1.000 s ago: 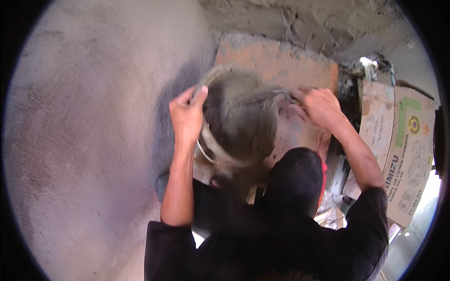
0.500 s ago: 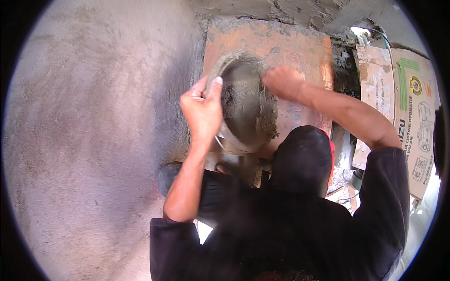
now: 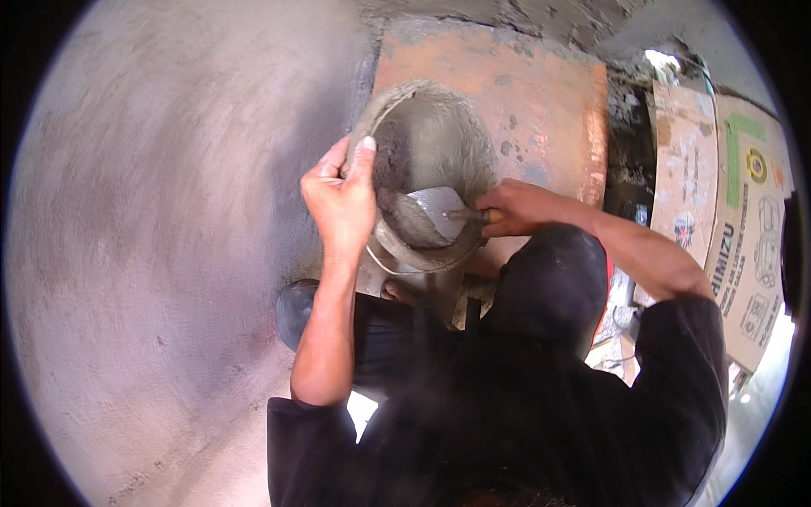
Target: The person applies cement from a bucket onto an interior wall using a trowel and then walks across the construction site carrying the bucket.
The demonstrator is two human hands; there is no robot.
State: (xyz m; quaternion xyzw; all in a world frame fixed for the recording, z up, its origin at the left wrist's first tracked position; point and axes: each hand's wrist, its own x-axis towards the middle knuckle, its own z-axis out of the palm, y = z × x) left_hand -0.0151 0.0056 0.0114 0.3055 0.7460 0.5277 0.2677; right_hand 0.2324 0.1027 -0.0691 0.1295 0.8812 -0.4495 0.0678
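One bent right arm (image 3: pixel 629 243) holds trowel (image 3: pixel 438 213) in bucket (image 3: pixel 456 127).

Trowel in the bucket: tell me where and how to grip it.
By its handle, probably from the right: the slim handle points that way, where the right hand holds it, while the broad, flat blade lies leftward inside the bucket.

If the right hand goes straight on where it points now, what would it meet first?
The right hand points left, trowel leading, so the blade would probably meet the mortar inside the bucket first; depth is hard to judge here.
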